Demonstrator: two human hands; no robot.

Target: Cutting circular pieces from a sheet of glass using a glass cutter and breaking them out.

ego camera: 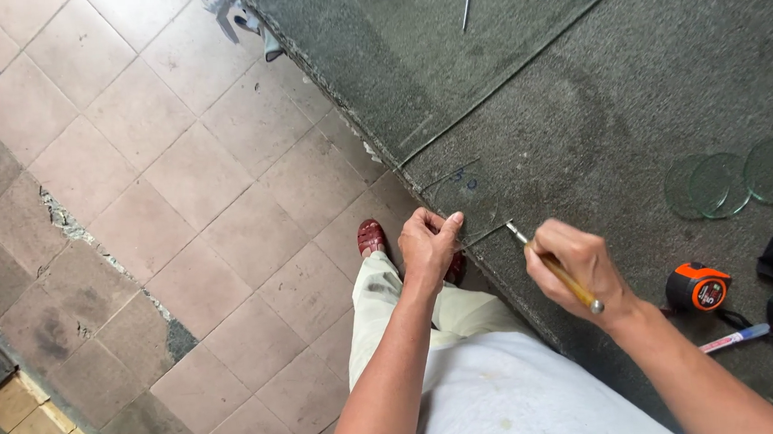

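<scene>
- Right now the left hand (426, 244) pinches a small clear glass offcut (463, 204) at the edge of the grey carpet-covered table (597, 112); grip closed on the strip, thumb on top.
- Right hand (580, 267) holds a wooden-handled glass cutter (553, 266); grip wrapped around the handle, metal tip just beside the offcut.
- Large clear glass sheet (447, 50) lies farther up the table.
- Three round glass discs (733, 179) overlap at right.
- Two orange-and-black tape measures (746, 299) and a blue-capped marker (733, 340) lie near the right wrist.
- Red sandal (371, 237) on the tiled floor (149, 197) below.
</scene>
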